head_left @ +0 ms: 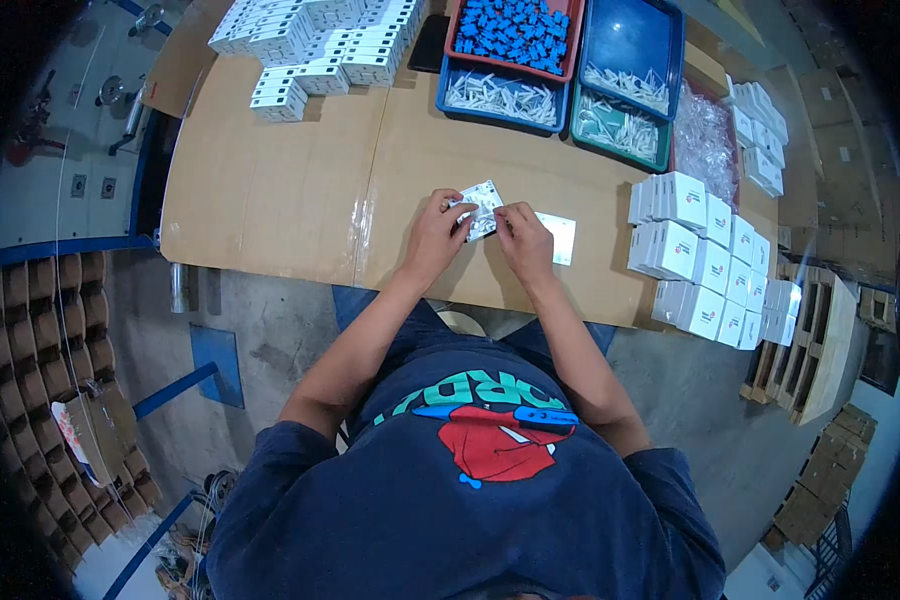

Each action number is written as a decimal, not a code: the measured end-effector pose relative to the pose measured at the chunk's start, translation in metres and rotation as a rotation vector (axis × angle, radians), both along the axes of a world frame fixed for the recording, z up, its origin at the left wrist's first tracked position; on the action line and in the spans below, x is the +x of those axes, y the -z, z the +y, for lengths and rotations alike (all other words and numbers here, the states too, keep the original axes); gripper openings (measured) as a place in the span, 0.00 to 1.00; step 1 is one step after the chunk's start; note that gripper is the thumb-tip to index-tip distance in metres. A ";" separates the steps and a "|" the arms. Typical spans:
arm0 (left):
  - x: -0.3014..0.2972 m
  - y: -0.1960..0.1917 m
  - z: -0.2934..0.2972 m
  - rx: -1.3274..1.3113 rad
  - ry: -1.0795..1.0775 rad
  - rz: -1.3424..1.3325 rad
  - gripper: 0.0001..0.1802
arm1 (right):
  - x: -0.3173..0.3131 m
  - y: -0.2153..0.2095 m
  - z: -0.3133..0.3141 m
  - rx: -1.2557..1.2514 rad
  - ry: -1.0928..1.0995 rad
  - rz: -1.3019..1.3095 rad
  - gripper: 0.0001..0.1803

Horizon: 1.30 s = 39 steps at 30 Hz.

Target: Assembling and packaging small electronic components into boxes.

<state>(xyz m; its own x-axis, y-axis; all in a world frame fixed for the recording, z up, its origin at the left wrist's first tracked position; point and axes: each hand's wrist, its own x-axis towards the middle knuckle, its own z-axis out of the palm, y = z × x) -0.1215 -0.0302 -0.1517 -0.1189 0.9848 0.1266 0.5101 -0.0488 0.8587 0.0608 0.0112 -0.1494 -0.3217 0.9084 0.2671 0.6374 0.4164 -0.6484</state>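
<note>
Nearest the body, both hands met at the table's [290, 190] front edge, the left hand [433, 235] and the right hand [523, 243] side by side at about twelve o'clock from the chest. Between them lay a small white packet [482, 205] in shiny wrapping, tilted, its far corner poking out beyond the knuckles. The left fingers [457, 212] were curled down onto its left edge and the right fingers [503, 215] pinched its right edge, so both hands were closed on it rather than spread; what the fingertips did underneath could not be told. Just beside the right hand, at three o'clock, a flat white card [558, 238] rested on the cardboard-covered surface. To do this handling well, it seemed wise to keep the packet pressed flat on the table and work both edges evenly, so the wrapping would not crease or slip. Further out at three o'clock stood rows of small white boxes [705, 265]. At twelve o'clock, well apart, sat a red tray of blue parts [515, 30], blue trays of white pieces [500, 95], and at eleven o'clock more stacked white boxes [320, 45].
</note>
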 end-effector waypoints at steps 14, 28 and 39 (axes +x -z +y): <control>0.010 0.005 0.000 0.088 -0.067 0.172 0.11 | 0.009 -0.006 0.017 -0.042 -0.140 0.003 0.08; 0.017 0.000 0.011 -0.008 -0.160 0.189 0.10 | 0.010 -0.026 0.037 -0.182 -0.277 -0.291 0.07; 0.011 0.000 0.005 0.079 -0.112 0.144 0.11 | -0.007 -0.024 0.042 -0.318 -0.126 -0.362 0.08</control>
<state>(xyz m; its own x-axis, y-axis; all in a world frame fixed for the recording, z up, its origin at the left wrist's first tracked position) -0.1101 -0.0250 -0.1519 -0.2020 0.9529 0.2264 0.6338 -0.0491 0.7720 0.0541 0.0534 -0.1251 -0.4553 0.8749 -0.1654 0.8022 0.3225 -0.5024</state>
